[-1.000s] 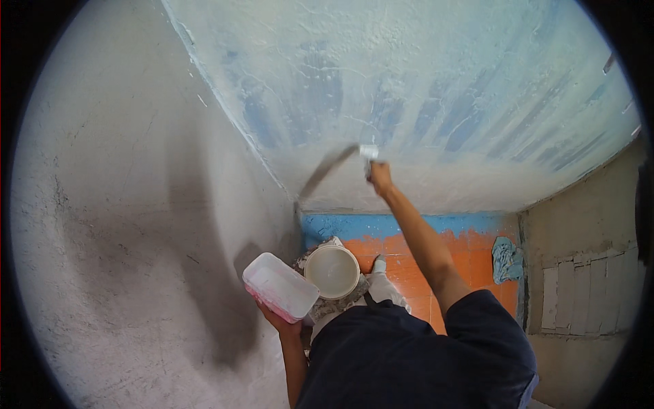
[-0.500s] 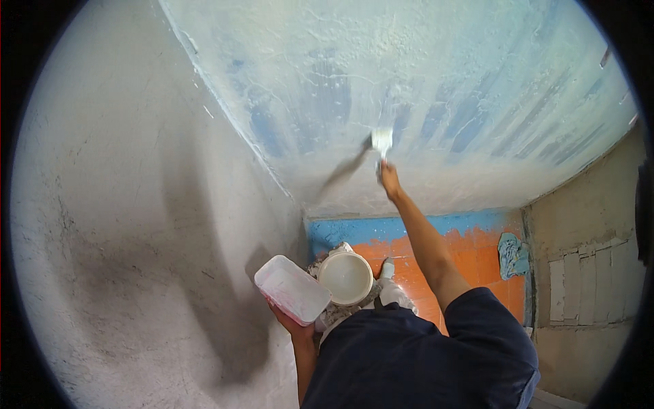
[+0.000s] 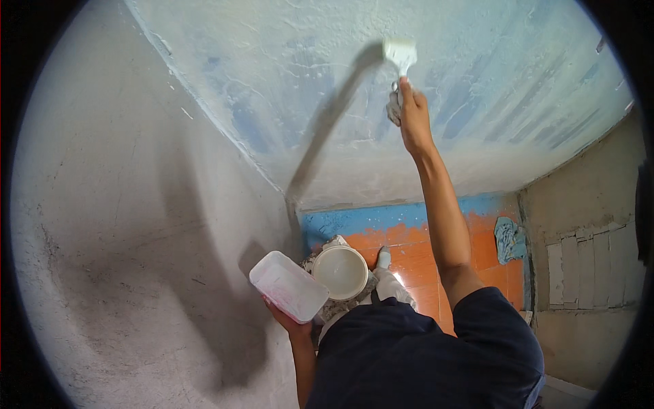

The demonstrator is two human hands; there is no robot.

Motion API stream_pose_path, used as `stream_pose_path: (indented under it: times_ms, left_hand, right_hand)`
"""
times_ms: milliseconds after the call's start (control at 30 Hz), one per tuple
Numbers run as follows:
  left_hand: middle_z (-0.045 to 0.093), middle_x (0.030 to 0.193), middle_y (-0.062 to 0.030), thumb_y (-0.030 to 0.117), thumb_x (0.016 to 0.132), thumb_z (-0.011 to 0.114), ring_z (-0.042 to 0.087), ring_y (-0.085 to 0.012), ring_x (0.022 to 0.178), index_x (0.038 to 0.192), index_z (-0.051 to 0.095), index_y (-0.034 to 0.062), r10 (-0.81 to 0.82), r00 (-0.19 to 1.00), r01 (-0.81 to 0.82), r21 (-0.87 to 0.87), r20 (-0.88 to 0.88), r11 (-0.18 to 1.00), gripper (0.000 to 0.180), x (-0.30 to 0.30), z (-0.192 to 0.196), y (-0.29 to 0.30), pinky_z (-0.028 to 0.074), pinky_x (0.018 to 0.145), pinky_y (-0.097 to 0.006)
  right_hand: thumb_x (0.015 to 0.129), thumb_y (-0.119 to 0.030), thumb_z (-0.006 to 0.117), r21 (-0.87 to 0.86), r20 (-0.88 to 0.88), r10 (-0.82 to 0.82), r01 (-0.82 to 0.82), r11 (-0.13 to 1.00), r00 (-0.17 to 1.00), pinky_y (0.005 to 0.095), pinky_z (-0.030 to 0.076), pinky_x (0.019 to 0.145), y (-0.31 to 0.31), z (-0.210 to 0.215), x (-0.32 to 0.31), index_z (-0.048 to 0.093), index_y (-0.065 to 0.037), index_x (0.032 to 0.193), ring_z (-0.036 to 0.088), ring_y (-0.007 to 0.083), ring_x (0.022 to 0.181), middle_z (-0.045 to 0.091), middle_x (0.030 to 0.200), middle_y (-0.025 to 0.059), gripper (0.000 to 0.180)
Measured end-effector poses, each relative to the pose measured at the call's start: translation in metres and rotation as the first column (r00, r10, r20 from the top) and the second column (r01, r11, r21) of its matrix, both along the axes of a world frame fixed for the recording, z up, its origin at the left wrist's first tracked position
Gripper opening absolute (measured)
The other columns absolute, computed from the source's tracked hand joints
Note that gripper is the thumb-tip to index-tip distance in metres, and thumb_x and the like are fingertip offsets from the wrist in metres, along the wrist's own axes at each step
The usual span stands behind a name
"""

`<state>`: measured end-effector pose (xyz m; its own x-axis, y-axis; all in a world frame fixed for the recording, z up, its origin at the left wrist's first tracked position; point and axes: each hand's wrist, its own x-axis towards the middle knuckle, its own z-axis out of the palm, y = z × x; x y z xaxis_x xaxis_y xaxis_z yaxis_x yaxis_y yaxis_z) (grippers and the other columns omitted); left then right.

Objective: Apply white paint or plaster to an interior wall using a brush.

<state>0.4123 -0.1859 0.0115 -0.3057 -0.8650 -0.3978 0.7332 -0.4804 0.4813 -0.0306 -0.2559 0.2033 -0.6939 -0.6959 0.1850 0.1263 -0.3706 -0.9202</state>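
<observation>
My right hand (image 3: 414, 117) is closed round the handle of a wide white paintbrush (image 3: 400, 54), its arm stretched far up. The bristles are at the wall (image 3: 327, 82), which is streaked with white over blue; whether they press on it I cannot tell. Down at the left, my left hand (image 3: 289, 319) grips a white plastic tub (image 3: 286, 283) from below and the side. This rectangular tub is tilted, with pinkish smears inside. Right beside it stands a round white bucket (image 3: 340, 249) with pale liquid in it.
A bare grey wall (image 3: 122, 225) rises close on my left. The floor is orange tile (image 3: 422, 300) with a blue strip along the painted wall. A crumpled bluish cloth (image 3: 509, 240) lies at the right. Grey panels (image 3: 593, 269) stand along the right wall.
My right hand and the paintbrush have moved up the wall and slightly right. My left hand still holds the tub in nearly the same place; the view has shifted a little.
</observation>
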Motion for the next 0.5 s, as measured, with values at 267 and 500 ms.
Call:
stream_pose_path:
  times_ms: [267, 500]
  left_hand:
    - [0.049, 0.142, -0.0043, 0.06, 0.099, 0.039, 0.049, -0.0292, 0.13, 0.147, 0.039, 0.0189, -0.088, 0.991, 0.083, -0.049, -0.098, 0.995, 0.063, -0.026, -0.013, 0.002, 0.041, 0.109, -0.051]
    - [0.049, 0.142, -0.0038, 0.056, 0.1, 0.039, 0.049, -0.0286, 0.13, 0.147, 0.038, 0.0198, -0.154, 0.988, 0.156, -0.133, 0.026, 0.979, 0.059, -0.032, 0.0, 0.005, 0.045, 0.105, -0.053]
  right_hand:
    - [0.105, -0.046, 0.039, 0.415, -0.275, -0.182, 0.287, 0.863, 0.944, 0.0317, 0.035, 0.05, -0.019, -0.288, -0.053, 0.051, -0.01, 0.075, 0.04, 0.0105, 0.053, 0.041, 0.059, -0.0007, 0.049]
    - [0.101, -0.025, 0.048, 0.477, 0.284, -0.12, -0.031, 0.878, 0.951, 0.0284, 0.028, 0.041, 0.022, -0.318, -0.068, 0.051, -0.014, 0.075, 0.036, 0.0102, 0.046, 0.038, 0.056, -0.0038, 0.028]
